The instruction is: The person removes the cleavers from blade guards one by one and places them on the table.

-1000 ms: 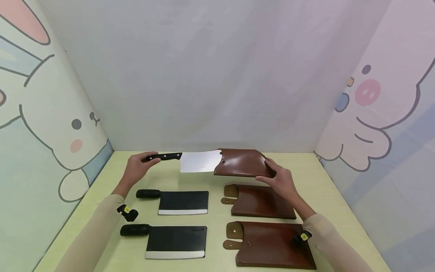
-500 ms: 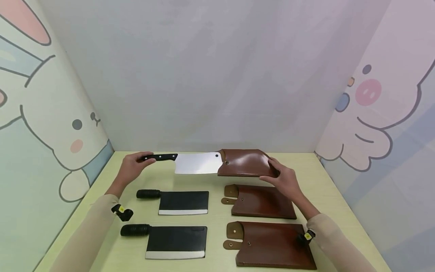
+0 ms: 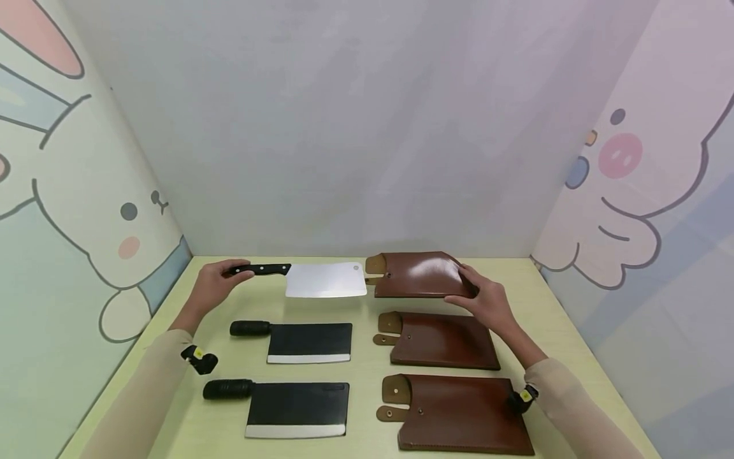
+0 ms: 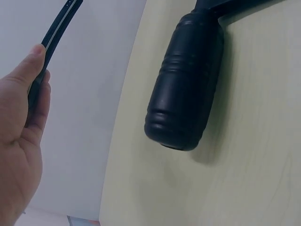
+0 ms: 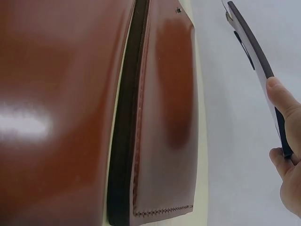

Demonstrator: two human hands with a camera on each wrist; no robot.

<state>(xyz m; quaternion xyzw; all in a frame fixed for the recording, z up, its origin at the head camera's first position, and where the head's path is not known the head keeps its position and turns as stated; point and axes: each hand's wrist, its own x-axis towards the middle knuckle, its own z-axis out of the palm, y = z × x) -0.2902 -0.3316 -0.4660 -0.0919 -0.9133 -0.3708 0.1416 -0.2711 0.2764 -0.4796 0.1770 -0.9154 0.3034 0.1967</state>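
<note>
My left hand (image 3: pixel 211 287) pinches the black riveted handle (image 3: pixel 260 269) of a cleaver with a bright steel blade (image 3: pixel 325 280), held up above the table at the back. In the left wrist view, thumb and fingers close on that handle (image 4: pixel 52 40). A brown leather knife sheath (image 3: pixel 421 274) is pinched at its right end by my right hand (image 3: pixel 484 299). Its tan flap (image 3: pixel 376 264) and strap point left, right at the blade's front edge. The right wrist view shows this sheath (image 5: pixel 256 47) edge-on between thumb and fingers.
Two black cleavers (image 3: pixel 309 341) (image 3: pixel 298 408) with pale edges lie on the left of the table (image 3: pixel 361 446), handles to the left. Two more brown sheaths (image 3: pixel 447 341) (image 3: pixel 464 411) lie opposite them on the right. A grey wall (image 3: pixel 367 127) stands behind.
The cleaver has slid leftward out of the sheath with my left hand, baring its whole blade. My right hand and the sheath have shifted slightly right.
</note>
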